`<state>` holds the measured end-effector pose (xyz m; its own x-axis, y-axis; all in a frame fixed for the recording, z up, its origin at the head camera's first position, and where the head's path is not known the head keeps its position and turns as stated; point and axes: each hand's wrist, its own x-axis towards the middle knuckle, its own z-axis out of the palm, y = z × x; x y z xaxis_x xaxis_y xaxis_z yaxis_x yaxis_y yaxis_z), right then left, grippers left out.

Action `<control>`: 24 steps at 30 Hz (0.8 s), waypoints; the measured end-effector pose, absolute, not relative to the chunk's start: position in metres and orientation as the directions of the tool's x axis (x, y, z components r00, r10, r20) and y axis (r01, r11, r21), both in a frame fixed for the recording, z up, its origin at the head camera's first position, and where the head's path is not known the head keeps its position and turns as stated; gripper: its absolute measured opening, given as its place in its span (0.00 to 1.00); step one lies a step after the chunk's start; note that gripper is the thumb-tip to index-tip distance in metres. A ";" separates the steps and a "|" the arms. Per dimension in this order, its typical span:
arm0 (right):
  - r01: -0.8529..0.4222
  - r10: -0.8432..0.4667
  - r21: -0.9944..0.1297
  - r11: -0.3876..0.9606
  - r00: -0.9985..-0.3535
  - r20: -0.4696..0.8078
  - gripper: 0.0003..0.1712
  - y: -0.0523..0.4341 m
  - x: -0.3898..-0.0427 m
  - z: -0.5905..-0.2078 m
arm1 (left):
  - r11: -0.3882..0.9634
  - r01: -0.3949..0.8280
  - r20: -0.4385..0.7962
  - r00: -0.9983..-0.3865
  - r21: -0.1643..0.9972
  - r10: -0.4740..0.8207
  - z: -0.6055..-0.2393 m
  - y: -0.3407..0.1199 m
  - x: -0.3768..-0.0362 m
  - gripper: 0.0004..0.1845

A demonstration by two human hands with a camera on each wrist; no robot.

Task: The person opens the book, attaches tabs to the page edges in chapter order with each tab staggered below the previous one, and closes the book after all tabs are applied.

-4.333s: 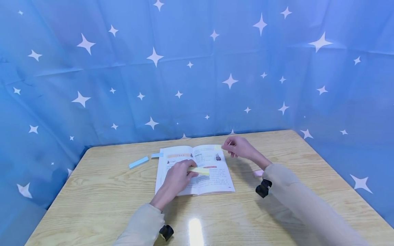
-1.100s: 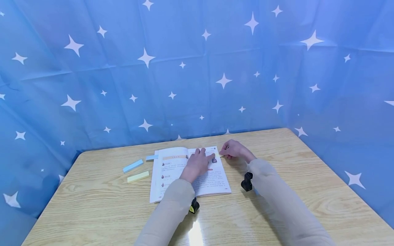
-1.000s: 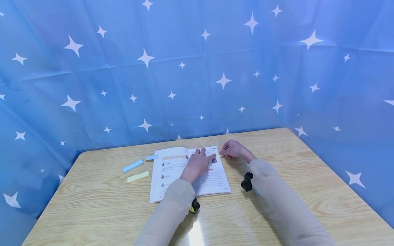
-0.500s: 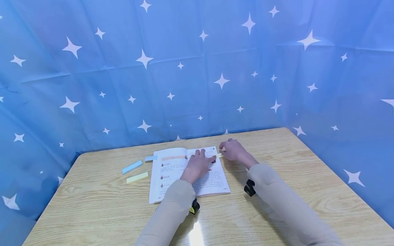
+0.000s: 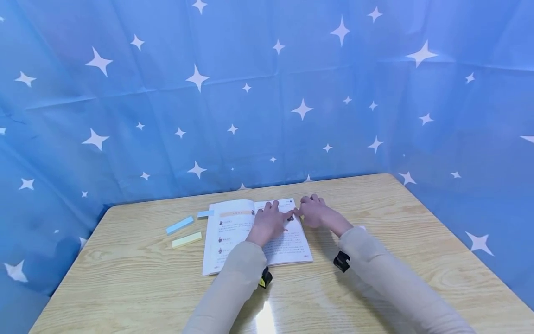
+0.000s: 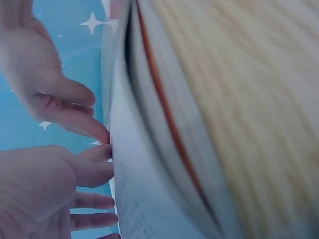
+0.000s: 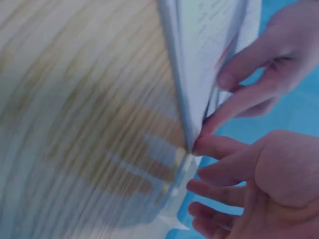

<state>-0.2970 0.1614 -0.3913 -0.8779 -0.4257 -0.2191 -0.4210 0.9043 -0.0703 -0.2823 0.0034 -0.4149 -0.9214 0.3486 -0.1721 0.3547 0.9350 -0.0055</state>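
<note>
Both hands at the open book (image 5: 233, 232), mid-worktop (image 5: 375, 278). Left hand (image 5: 269, 222) lies flat w/ straight fingers on the right page to keep it down; right hand (image 5: 314, 212) meets it at the page's outer edge, fingers relaxed over a yellow tab (image 5: 301, 216). Can't tell if they pinch it; tab mostly covered, wrist views blurred. Blue pad (image 5: 180, 225) & yellow pad (image 5: 187, 240) lie left, apart.

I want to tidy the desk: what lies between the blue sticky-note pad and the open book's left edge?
In the head view, a small blue tab lies between the blue pad and the book, at the page edge.
</note>
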 end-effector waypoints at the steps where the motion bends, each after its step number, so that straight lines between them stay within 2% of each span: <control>1: -0.420 -0.425 -0.069 0.905 -0.877 -0.226 0.22 0.161 -0.297 -0.391 | 0.934 0.356 -0.171 -0.922 -0.016 0.348 -0.414 0.004 -0.281 0.30; 6: -0.424 -0.426 -0.058 0.904 -0.876 -0.225 0.19 0.155 -0.295 -0.391 | 0.935 0.353 -0.163 -0.925 -0.032 0.343 -0.411 0.004 -0.278 0.29; 12: -0.445 -0.451 -0.080 0.892 -0.864 -0.225 0.20 0.147 -0.281 -0.393 | 0.941 0.339 -0.148 -0.931 -0.012 0.333 -0.411 -0.008 -0.270 0.26; 15: -0.482 -0.493 -0.102 0.870 -0.843 -0.216 0.24 0.146 -0.269 -0.392 | 0.943 0.332 -0.146 -0.933 -0.007 0.328 -0.405 -0.019 -0.259 0.28; 18: -0.538 -0.554 -0.135 0.832 -0.807 -0.203 0.20 0.146 -0.254 -0.387 | 0.942 0.335 -0.155 -0.930 0.013 0.333 -0.396 -0.031 -0.247 0.29; 22: -0.568 -0.594 -0.176 0.804 -0.773 -0.224 0.28 0.148 -0.230 -0.382 | 0.943 0.329 -0.186 -0.924 0.057 0.334 -0.387 -0.052 -0.227 0.31; 24: -0.559 -0.592 -0.194 0.806 -0.767 -0.248 0.38 0.150 -0.220 -0.381 | 0.947 0.309 -0.208 -0.924 0.088 0.321 -0.385 -0.064 -0.216 0.33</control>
<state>-0.2200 0.1504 -0.3810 -0.7667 -0.5920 -0.2484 -0.5595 0.8059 -0.1938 -0.2164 -0.0637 -0.3849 -0.9240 0.3206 -0.2083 0.3087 0.9470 0.0883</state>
